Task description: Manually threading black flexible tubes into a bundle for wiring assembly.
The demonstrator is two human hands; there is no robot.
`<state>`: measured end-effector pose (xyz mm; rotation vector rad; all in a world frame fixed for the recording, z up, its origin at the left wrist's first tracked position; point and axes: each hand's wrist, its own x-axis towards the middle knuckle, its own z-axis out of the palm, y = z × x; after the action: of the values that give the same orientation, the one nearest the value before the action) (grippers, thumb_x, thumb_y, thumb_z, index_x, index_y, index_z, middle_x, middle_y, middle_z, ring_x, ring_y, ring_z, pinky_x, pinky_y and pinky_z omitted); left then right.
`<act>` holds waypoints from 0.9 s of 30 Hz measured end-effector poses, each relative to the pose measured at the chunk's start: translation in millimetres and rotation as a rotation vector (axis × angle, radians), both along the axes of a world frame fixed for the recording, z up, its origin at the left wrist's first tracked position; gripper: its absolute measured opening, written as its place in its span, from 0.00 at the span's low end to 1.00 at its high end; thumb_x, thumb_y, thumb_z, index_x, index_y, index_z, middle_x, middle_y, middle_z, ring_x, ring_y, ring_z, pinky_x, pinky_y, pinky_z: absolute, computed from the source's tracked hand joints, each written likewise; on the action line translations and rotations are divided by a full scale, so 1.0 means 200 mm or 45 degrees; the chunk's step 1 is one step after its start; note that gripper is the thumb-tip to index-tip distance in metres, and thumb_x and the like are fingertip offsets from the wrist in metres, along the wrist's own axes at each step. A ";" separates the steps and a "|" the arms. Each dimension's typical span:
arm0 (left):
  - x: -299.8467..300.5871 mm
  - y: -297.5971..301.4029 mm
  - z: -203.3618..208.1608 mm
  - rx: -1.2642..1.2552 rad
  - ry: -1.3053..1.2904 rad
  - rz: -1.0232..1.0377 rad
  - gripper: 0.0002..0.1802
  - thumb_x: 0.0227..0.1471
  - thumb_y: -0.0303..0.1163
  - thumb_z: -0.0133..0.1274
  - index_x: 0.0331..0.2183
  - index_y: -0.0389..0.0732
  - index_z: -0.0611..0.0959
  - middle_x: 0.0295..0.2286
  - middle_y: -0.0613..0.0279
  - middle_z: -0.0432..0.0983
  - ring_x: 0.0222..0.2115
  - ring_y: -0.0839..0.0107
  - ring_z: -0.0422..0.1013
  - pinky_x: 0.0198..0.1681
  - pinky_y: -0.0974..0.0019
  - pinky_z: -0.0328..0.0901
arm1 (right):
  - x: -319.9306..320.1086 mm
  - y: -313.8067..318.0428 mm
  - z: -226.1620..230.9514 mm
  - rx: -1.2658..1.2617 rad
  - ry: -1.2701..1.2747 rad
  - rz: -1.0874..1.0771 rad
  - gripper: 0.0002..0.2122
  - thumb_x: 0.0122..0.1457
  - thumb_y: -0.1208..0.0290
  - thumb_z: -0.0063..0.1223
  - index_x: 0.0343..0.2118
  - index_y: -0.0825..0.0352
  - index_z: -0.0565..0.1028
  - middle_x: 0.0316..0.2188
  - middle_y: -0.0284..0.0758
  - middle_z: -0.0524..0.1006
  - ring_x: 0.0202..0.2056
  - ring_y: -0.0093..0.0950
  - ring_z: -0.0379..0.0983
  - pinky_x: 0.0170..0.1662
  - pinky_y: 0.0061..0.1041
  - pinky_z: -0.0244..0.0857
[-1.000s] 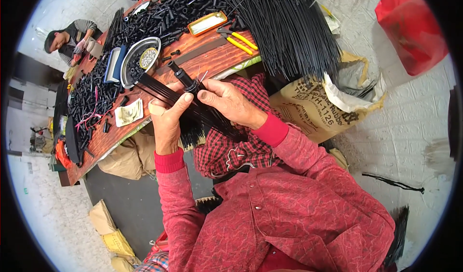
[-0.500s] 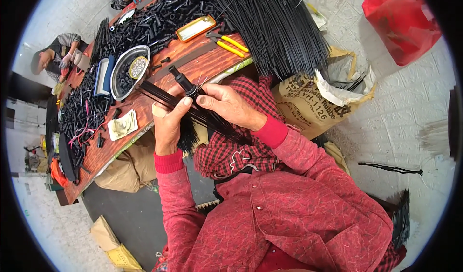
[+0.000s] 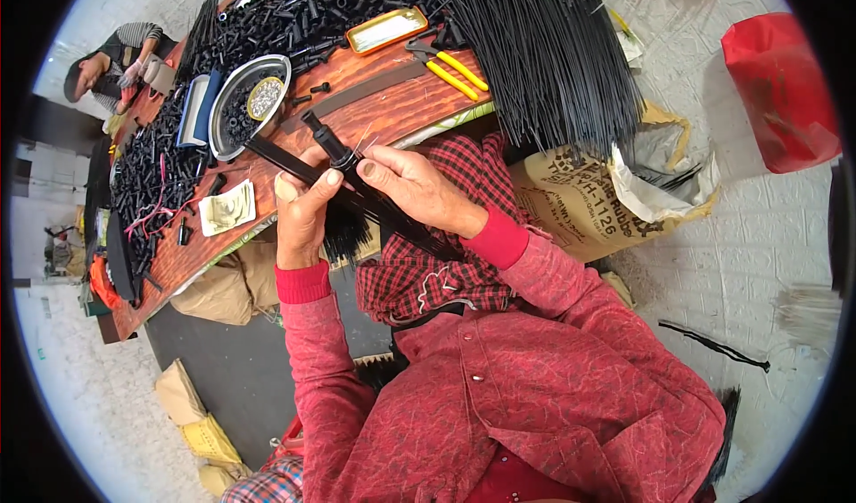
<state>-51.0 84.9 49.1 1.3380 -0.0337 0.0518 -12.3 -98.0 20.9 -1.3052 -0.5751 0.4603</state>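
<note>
Just over my lap, both hands are closed on a bundle of thin black strands point(image 3: 392, 220) with a ridged black tubular fitting point(image 3: 323, 136) sticking up out of it. My left hand point(image 3: 301, 218) grips the bundle from the left, its thumb pressed near the fitting's base. On the other side, my right hand point(image 3: 415, 186) pinches a fine thin wire point(image 3: 365, 136) beside the fitting's collar. Part of the bundle juts out past my left fingers toward the table, and the rest hangs down to the right. How the wire runs around the fitting is hidden by my fingers.
Heaps of black tubular parts point(image 3: 143, 173) cover the red wooden table point(image 3: 419, 102). On it lie yellow-handled pliers point(image 3: 453, 77), a metal tray point(image 3: 209, 128) and an orange-rimmed dish point(image 3: 388, 30). Long black strands point(image 3: 562, 66) overhang its right end, above a paper sack point(image 3: 571, 200). Another person point(image 3: 125, 61) sits far left.
The strands beyond my left fingers are bunched tighter, and the thin wire stands out more beside my right fingertips. The whole view has turned slightly; both hands keep their hold.
</note>
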 end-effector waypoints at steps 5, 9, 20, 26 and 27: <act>0.05 0.05 -0.06 -0.111 0.007 -0.035 0.24 0.46 0.28 0.62 0.45 0.27 0.77 0.35 0.55 0.79 0.34 0.69 0.75 0.43 0.68 0.69 | 0.02 0.06 -0.05 -0.092 -0.186 -0.253 0.15 0.64 0.60 0.49 0.28 0.70 0.72 0.16 0.32 0.63 0.22 0.20 0.59 0.26 0.26 0.57; 0.07 0.07 -0.10 -0.149 0.015 0.017 0.25 0.44 0.26 0.63 0.45 0.26 0.77 0.35 0.54 0.79 0.36 0.67 0.75 0.46 0.66 0.67 | 0.05 0.06 -0.06 -0.035 -0.055 -0.192 0.15 0.61 0.61 0.53 0.28 0.70 0.74 0.16 0.31 0.65 0.22 0.18 0.60 0.26 0.26 0.57; 0.09 0.09 -0.17 -0.262 0.003 0.049 0.26 0.45 0.27 0.63 0.46 0.28 0.75 0.37 0.54 0.78 0.37 0.64 0.74 0.47 0.63 0.66 | 0.07 0.06 -0.10 0.252 0.318 -0.138 0.07 0.57 0.73 0.59 0.35 0.72 0.77 0.30 0.28 0.77 0.32 0.15 0.72 0.36 0.17 0.68; 0.09 0.05 -0.14 -0.225 0.028 0.045 0.26 0.46 0.28 0.63 0.46 0.29 0.76 0.37 0.56 0.78 0.37 0.66 0.74 0.46 0.64 0.66 | 0.09 0.02 -0.09 0.140 0.252 -0.110 0.06 0.60 0.73 0.55 0.37 0.71 0.76 0.30 0.25 0.75 0.33 0.13 0.69 0.37 0.15 0.65; 0.09 0.04 -0.14 -0.202 0.023 0.043 0.25 0.46 0.28 0.63 0.46 0.29 0.76 0.37 0.56 0.78 0.37 0.67 0.74 0.45 0.65 0.66 | 0.09 0.01 -0.08 0.082 0.219 -0.129 0.06 0.60 0.74 0.55 0.36 0.70 0.76 0.29 0.24 0.74 0.32 0.13 0.68 0.36 0.14 0.64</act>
<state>-32.3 92.8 22.0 1.1800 0.0082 0.0695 6.3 -96.5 4.9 -1.2140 -0.3756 0.4612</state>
